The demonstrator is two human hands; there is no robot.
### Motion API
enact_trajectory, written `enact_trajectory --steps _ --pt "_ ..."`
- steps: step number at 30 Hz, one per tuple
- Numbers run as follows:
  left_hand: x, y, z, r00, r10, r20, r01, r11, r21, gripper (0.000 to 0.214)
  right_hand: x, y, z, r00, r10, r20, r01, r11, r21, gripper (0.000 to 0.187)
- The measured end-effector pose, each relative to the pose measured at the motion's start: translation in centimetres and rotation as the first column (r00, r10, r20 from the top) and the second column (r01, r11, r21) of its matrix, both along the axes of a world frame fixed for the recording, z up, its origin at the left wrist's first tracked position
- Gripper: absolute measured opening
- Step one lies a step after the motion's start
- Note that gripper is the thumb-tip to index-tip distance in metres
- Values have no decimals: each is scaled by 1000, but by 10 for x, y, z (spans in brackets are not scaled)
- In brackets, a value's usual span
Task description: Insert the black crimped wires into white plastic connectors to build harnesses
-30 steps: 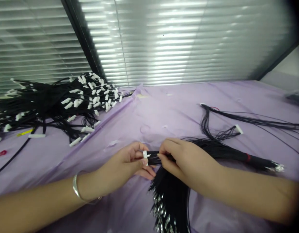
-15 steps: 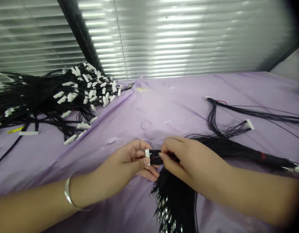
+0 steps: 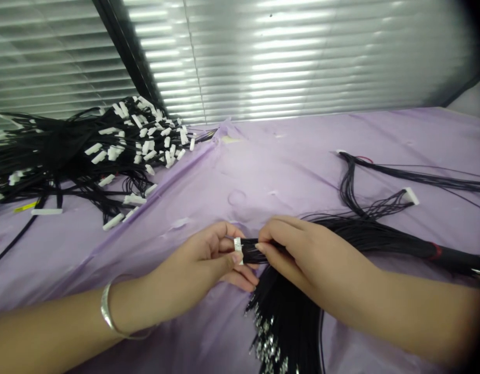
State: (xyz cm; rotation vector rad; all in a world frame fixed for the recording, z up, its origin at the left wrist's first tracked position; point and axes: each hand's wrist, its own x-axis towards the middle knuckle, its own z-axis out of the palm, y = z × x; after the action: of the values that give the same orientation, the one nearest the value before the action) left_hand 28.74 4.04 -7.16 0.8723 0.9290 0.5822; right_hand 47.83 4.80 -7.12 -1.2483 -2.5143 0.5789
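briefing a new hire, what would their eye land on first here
Dead centre, the left hand pinches a small white connector while the right hand grips the black wires running into it. Below them a thick bundle of black wires fans toward the near edge, its ends tipped with shiny metal terminals. At far left a big tangled pile of black wires with white connectors sprawls over the purple table cover.

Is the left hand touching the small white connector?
Touching. The head view shows the left hand pinching the white connector between thumb and forefinger.
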Motion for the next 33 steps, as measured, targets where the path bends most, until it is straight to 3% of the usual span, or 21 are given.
enact_trajectory --steps 8,13,19,24,33 --pt "0 -1 2 1000 27 -1 -27 1000 -5 7 -3 -1 -2 994 93 -58 -90 994 63 20" --pt "-3 -1 0 999 21 49 -22 1000 20 11 -3 2 0 997 65 -49 -64 997 36 16" --pt "-7 2 0 995 -28 94 26 999 28 13 4 4 0 986 72 -151 -64 996 58 11" --pt "-9 2 1 991 -94 95 87 994 72 12 4 0 0 971 168 -169 -141 977 161 13" --pt "-10 1 -1 986 -139 93 129 987 100 11 3 -6 -12 954 214 -209 -152 948 279 19"
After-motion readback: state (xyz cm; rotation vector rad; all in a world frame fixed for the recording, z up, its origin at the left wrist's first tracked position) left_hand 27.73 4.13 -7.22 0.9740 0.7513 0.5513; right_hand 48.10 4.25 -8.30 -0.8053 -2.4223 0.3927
